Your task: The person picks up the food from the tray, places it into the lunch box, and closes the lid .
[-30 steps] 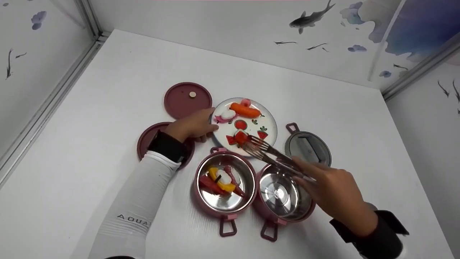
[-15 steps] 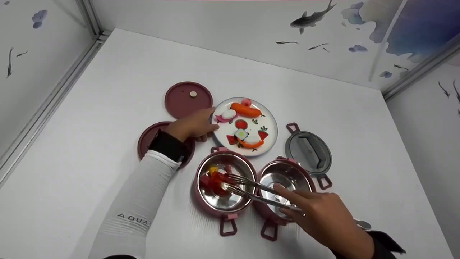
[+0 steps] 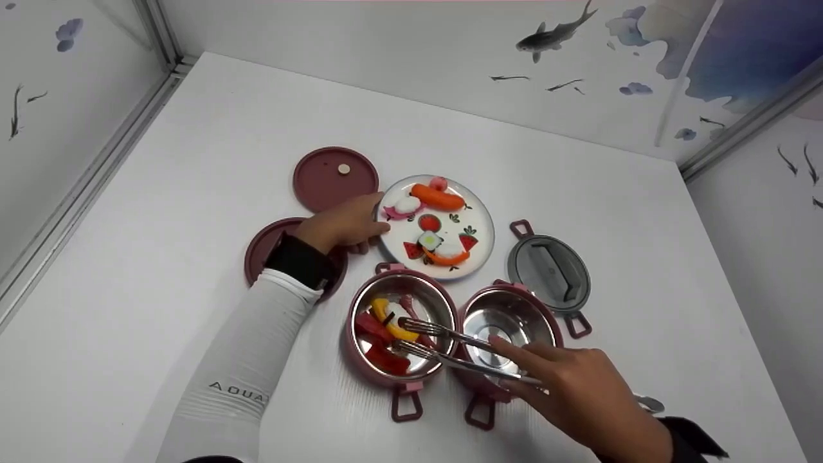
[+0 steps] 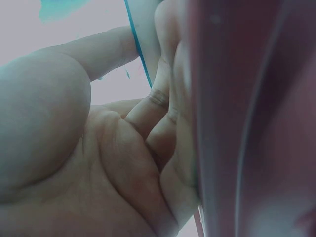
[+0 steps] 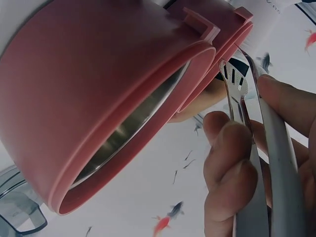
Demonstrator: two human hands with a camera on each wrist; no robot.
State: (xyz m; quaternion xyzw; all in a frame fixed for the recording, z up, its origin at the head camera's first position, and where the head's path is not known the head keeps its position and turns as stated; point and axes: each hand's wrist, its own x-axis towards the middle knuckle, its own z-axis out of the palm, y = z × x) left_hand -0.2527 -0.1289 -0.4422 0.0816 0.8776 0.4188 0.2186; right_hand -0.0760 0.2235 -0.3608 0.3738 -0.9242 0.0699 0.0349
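Observation:
My left hand (image 3: pixel 344 222) pinches the left rim of a white fruit-patterned plate (image 3: pixel 481 225); in the left wrist view the thumb meets the plate's blue edge. The plate holds a carrot (image 3: pixel 438 197), white-and-pink pieces, a small roll-like piece (image 3: pixel 429 240) and an orange-edged slice (image 3: pixel 448 258). My right hand (image 3: pixel 572 379) grips metal tongs (image 3: pixel 472 365) with fork-like tips, spread apart inside the left pot (image 3: pixel 352 341). Below those tips lies a red piece (image 3: pixel 389 360), beside a yellow-edged slice (image 3: pixel 380 307) and other red pieces. The right wrist view shows the tongs' slotted end.
A second pink pot (image 3: pixel 554 325) with a shiny inside stands against the left pot's right side. Dark red lids (image 3: pixel 321 186) lie left of the plate, one partly under my left forearm. A grey handled lid (image 3: pixel 546 276) lies at right. A spoon-like end (image 3: pixel 649 403) shows past my right hand.
The tongs have moved from the plate down-left into the left pot, carrying a red piece. They have spread, and the red piece now lies in that pot. My left hand stays put.

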